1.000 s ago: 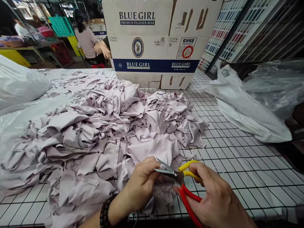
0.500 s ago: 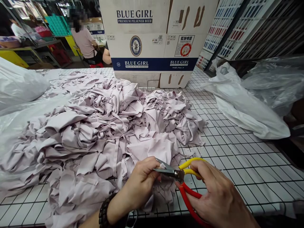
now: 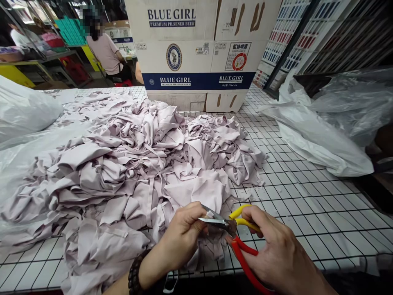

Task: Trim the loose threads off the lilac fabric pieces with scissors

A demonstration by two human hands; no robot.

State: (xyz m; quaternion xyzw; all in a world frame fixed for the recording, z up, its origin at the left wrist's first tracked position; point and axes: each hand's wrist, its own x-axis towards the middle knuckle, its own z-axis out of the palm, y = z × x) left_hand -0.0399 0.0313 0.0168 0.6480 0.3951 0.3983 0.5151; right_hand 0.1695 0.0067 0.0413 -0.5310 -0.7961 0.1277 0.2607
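Note:
My right hand [image 3: 281,248] is wrapped round the handles of a pair of scissors [image 3: 231,227], one handle yellow and the other red. The blades point left and stand slightly apart, with a small pale scrap of fabric [image 3: 210,214] between them. Close against the blade tips, my left hand [image 3: 182,231] is closed in a pinch on the fabric, most of which its fingers hide. A dark beaded bracelet [image 3: 135,272] circles the left wrist. Beyond both hands spreads a large heap of pale mauve fabric pieces [image 3: 144,151].
A white beer carton [image 3: 196,59] stands on the grid-patterned table [image 3: 294,217] behind the heap. Plastic bags lie at the left [image 3: 24,108] and right [image 3: 319,135]. A person in a pink top [image 3: 105,53] sits in the background. Stacked plastic crates [image 3: 291,37] rise at the back right.
My right hand and the scissor handles have shifted slightly left. My left hand stays almost in place beside the blades. The view has moved a little.

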